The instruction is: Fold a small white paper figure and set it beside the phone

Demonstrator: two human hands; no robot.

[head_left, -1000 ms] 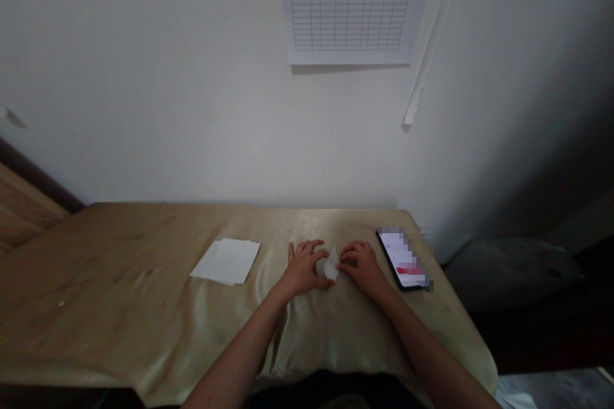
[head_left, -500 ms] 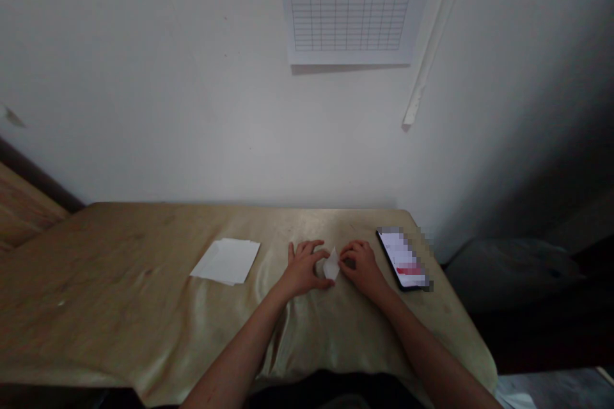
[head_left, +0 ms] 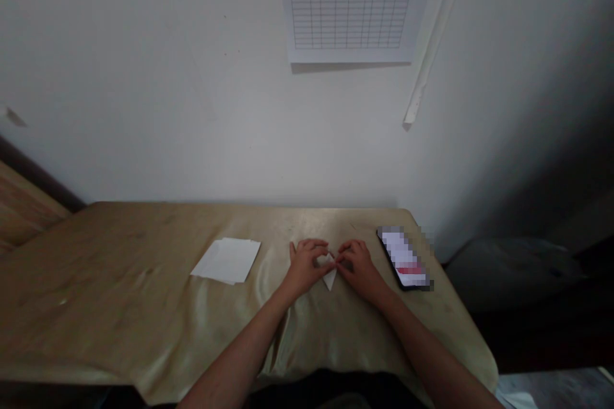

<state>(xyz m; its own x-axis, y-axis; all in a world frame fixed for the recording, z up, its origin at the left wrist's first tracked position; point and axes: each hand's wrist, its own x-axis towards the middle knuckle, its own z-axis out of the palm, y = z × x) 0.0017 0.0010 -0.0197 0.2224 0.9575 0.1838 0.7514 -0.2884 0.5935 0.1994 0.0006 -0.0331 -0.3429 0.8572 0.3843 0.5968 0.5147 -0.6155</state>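
Observation:
A small folded piece of white paper [head_left: 330, 277] lies on the tan cloth-covered table [head_left: 119, 307], pinched between both hands. My left hand [head_left: 304, 265] has its fingers curled onto the paper's left side. My right hand [head_left: 357, 265] grips its right side, fingertips meeting those of the left hand above the paper. Only the paper's pointed lower tip shows; the hands hide the upper part.
A stack of white paper sheets [head_left: 227, 260] lies left of my hands. A phone [head_left: 403, 257] with a lit screen rests at the right, near the table's edge. A gridded chart [head_left: 350, 3] hangs on the white wall behind.
My fingertips have come together over the paper, covering more of it. The paper now shows as a downward point between the hands.

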